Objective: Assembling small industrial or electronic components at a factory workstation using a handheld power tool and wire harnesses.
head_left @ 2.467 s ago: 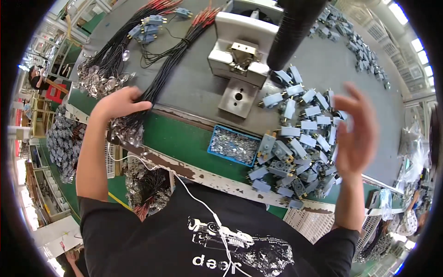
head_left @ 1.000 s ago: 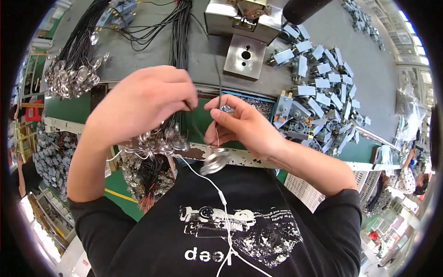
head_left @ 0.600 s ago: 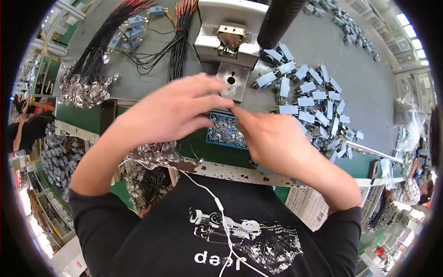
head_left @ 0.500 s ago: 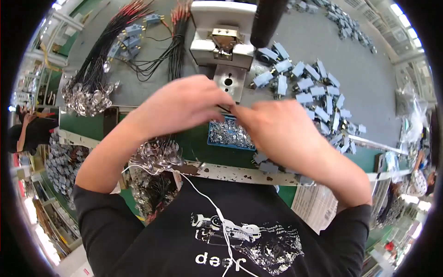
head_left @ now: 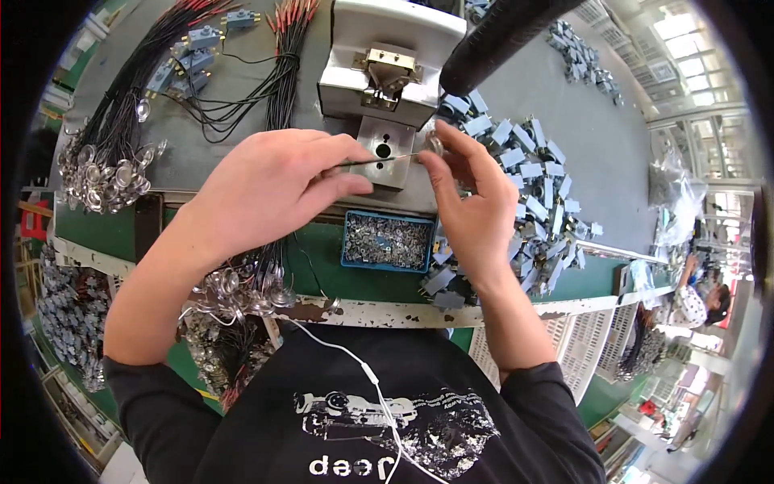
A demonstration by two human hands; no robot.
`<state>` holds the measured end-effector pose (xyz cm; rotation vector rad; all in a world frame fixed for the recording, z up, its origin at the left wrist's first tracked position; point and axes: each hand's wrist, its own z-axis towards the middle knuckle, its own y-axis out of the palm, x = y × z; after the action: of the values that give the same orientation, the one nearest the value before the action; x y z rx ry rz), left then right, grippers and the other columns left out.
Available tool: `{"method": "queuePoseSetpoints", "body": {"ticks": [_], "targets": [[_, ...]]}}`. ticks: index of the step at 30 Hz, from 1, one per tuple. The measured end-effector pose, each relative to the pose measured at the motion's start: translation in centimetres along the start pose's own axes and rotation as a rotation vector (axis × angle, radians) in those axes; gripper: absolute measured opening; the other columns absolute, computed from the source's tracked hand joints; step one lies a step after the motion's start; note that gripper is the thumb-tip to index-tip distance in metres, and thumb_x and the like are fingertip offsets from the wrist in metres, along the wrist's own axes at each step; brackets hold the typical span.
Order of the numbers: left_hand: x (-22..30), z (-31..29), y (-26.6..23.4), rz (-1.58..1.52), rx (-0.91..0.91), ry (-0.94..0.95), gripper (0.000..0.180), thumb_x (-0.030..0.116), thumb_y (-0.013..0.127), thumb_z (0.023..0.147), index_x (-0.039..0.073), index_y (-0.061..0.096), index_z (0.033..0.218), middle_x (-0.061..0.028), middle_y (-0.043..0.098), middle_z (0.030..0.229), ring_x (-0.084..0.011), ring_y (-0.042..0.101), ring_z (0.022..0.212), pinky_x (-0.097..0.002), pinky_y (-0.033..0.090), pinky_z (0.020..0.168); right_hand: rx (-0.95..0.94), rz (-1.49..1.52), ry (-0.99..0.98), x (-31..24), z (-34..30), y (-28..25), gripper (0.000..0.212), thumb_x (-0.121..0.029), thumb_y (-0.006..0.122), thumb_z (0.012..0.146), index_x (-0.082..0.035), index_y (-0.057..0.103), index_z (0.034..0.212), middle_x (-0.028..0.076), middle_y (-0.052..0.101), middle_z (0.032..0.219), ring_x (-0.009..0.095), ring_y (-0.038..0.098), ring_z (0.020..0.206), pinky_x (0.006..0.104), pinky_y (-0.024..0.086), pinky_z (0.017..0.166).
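My left hand (head_left: 274, 185) is closed in a pinch on a thin dark wire (head_left: 367, 162), above the metal plate of a small press (head_left: 395, 68). Thumb and fingers of my right hand (head_left: 480, 206) pinch a small round silver metal cap (head_left: 434, 143), and the wire's thin end runs up to it. Below my hands sits a blue tray (head_left: 345, 260) full of tiny metal terminals. Grey-blue switch-like blocks (head_left: 532, 170) with brass prongs lie piled to the right of my right hand.
Black wires with red ends (head_left: 282, 81) and silver caps (head_left: 109, 177) lie bundled at left. A black cylinder (head_left: 500, 40) slants above the bench beside the press. More silver caps (head_left: 242, 290) hang by the chipped bench edge (head_left: 387, 315). Another person (head_left: 693, 306) is at far right.
My hands have moved apart; the right hand has turned upward, showing the silver cap in its fingers. The wire now stretches between both hands. The whole view has shifted slightly.
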<state>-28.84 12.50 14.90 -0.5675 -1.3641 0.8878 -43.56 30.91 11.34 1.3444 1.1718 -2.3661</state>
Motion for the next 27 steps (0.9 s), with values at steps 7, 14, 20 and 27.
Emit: {"method": "queuePoseSetpoints", "body": {"ticks": [7,14,20,27], "targets": [[-1.8,1.1,-0.1,-0.285,-0.010,0.141,0.011,0.015,0.071,0.090,0.006,0.066,0.091,-0.0086,0.062,0.079,-0.0294,0.063,0.076,-0.0391,0.049,0.068,-0.379,0.974,0.362,-0.5,1.3,-1.6,0.028,-0.012,0.057,0.105,0.005,0.062,0.127,0.015,0.072,0.105,0.020,0.070,0.093,0.0324,0.057,0.081],[-1.0,1.0,0.3,0.086,0.064,0.296,0.020,0.007,0.078,0.077,0.010,0.070,0.095,-0.0037,0.061,0.082,-0.0251,0.062,0.079,-0.0374,0.048,0.067,-0.642,0.792,0.445,-0.1,2.3,-3.5,0.030,-0.007,0.066,0.100,0.003,0.064,0.128,0.008,0.072,0.098,0.012,0.068,0.083,0.0274,0.058,0.076],[-0.9,1.4,0.2,-0.164,0.096,0.264,0.026,-0.004,0.078,0.073,0.009,0.073,0.095,-0.0027,0.061,0.085,-0.0239,0.062,0.081,-0.0356,0.049,0.069,-0.593,0.642,0.323,-0.4,0.8,-3.9,0.040,0.001,0.073,0.092,0.003,0.063,0.130,0.007,0.072,0.098,0.011,0.068,0.081,0.0255,0.058,0.072],[-0.9,2.2,0.4,-0.101,0.142,0.326,0.027,-0.002,0.079,0.072,0.014,0.076,0.093,0.0000,0.063,0.087,-0.0212,0.061,0.080,-0.0332,0.045,0.068,-0.565,0.909,0.377,0.3,0.8,-2.7,0.034,-0.003,0.068,0.098,0.005,0.061,0.130,0.010,0.072,0.102,0.014,0.069,0.090,0.0296,0.058,0.082]]}}
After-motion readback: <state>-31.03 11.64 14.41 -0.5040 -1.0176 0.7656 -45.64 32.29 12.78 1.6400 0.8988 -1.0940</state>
